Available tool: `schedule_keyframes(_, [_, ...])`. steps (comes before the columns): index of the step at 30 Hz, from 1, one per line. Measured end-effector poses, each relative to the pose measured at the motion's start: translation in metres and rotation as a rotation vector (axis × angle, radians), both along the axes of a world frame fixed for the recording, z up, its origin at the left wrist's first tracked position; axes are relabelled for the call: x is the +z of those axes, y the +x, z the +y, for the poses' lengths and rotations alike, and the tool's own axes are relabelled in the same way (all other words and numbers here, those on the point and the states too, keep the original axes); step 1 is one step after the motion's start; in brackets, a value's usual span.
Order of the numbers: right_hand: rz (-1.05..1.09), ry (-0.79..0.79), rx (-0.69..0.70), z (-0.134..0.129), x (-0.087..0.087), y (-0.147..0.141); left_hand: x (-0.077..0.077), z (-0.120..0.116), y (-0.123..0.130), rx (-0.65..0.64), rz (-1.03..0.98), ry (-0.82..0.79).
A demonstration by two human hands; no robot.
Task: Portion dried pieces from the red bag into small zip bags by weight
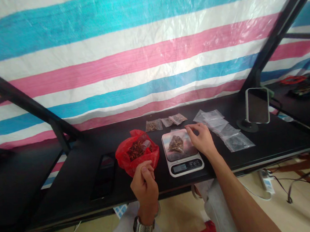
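**Left fingers pinched, right fingertips at the scale's far edge**

The left hand (144, 189) hangs just before the red plastic bag (148, 155), its fingers (146, 170) together. The right fingers (192, 128) lie together; any grip cannot be told. Beyond them, a bagged dried herb (176, 144) sits on the digital scale (184, 168), near the black table's (231, 159) front edge. Clear zip bags (224, 131) lie just right.

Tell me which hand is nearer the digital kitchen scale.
Right. The right hand lies at the far right corner of the digital kitchen scale. The left hand is farther off, to the scale's left and nearer the wearer, just in front of a red plastic bag.
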State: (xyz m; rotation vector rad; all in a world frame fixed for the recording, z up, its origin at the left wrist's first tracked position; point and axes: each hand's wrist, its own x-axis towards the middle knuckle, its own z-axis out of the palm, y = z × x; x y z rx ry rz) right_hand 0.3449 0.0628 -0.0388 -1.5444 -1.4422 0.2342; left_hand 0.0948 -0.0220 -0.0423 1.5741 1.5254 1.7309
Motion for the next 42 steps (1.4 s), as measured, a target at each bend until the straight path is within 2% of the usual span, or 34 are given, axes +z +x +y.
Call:
schedule_keyframes(7, [-0.081,-0.005,0.004,0.001,-0.005,-0.005,0.001,0.002,0.001,-0.017,-0.011,0.024])
schedule_keyframes(11, [-0.045,0.039,0.034,0.001,-0.002,-0.009,-0.004,0.0,0.001,-0.043,-0.007,0.052])
schedule_keyframes(15, [0.136,0.072,0.103,-0.005,0.012,-0.017,-0.006,-0.001,0.0,-0.056,0.025,0.07])
schedule_keyframes(17, [0.262,0.054,0.168,-0.009,0.022,-0.023,0.002,0.005,0.003,-0.04,0.061,0.096])
schedule_keyframes(19, [0.348,0.051,0.24,-0.013,0.032,-0.03,0.016,0.019,0.009,-0.031,0.098,0.122])
schedule_keyframes(22, [0.416,0.111,0.285,-0.016,0.042,-0.04,0.042,0.052,0.024,-0.167,0.131,0.037])
schedule_keyframes(25, [0.519,0.189,0.249,-0.015,0.042,-0.046,0.058,0.078,0.037,-0.513,0.072,-0.171])
schedule_keyframes(27, [0.59,0.209,0.236,-0.013,0.038,-0.048,0.056,0.086,0.042,-0.546,0.027,-0.194])
schedule_keyframes(33, [0.627,0.177,0.351,-0.014,0.023,-0.052,0.032,0.079,0.043,-0.433,-0.109,-0.133])
schedule_keyframes(37, [0.542,0.181,0.343,-0.021,0.026,-0.059,0.032,0.076,0.043,-0.366,-0.115,-0.09])
schedule_keyframes(42, [0.538,0.279,0.297,-0.025,0.033,-0.064,0.033,0.074,0.048,-0.376,-0.13,-0.078])
